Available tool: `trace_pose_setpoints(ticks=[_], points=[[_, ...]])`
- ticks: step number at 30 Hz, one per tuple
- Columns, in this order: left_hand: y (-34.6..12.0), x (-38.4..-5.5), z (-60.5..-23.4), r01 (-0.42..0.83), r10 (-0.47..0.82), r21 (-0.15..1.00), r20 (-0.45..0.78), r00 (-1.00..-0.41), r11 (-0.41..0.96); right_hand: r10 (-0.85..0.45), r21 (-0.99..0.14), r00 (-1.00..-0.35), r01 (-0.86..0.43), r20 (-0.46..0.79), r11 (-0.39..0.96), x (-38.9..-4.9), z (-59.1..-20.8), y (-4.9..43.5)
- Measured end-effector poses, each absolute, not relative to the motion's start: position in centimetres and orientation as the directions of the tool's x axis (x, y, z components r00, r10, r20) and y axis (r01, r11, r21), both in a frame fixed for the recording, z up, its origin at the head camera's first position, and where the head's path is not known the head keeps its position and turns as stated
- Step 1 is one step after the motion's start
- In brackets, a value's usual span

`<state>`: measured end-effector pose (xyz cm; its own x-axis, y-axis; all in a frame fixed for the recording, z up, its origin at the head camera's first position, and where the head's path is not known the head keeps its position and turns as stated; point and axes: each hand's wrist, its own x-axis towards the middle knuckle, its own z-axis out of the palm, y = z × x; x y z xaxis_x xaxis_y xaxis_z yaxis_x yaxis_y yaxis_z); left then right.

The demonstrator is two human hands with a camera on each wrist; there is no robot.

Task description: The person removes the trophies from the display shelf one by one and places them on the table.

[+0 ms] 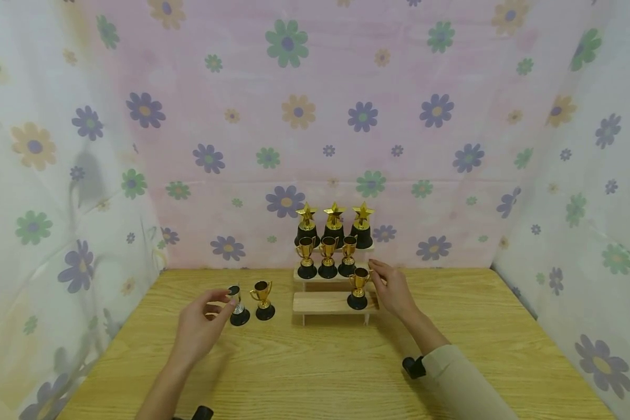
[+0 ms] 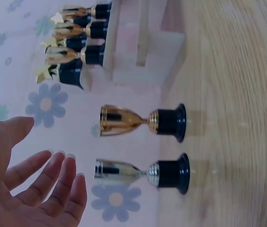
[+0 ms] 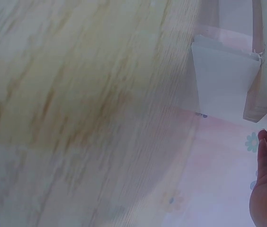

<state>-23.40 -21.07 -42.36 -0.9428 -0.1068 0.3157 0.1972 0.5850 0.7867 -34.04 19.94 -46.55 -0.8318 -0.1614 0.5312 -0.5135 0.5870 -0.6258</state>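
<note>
My left hand is beside a silver trophy cup with a black base. In the left wrist view its fingers are spread and relaxed, with a gap to the cup. Next to that cup a gold trophy cup stands upright on the table. Another gold cup stands at the right end of the lowest step of a wooden stepped stand. Right beside this cup is my right hand, its fingers extended along the stand's end. The right wrist view shows only part of that hand.
Several gold cups line the middle step. Behind them, star trophies with black bases stand on the top step. The wooden table reaches back to a flowered cloth, which also hangs along both sides.
</note>
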Motion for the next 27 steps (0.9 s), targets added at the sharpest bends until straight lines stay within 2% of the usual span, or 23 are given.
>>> trace_pose_setpoints(ticks=[9,27], points=[[-18.3,-23.4,-42.5,0.291,-0.017,0.789,0.356,-0.934,0.541,-0.15,-0.637,-0.84,-0.5,0.522,0.586,-34.0,-46.6,19.8],[-13.2,-25.0,-43.4,0.362,0.115,0.817,0.348,-0.93,0.448,-0.147,-0.64,-0.841,-0.498,0.52,0.584,-33.8,-46.4,19.8]])
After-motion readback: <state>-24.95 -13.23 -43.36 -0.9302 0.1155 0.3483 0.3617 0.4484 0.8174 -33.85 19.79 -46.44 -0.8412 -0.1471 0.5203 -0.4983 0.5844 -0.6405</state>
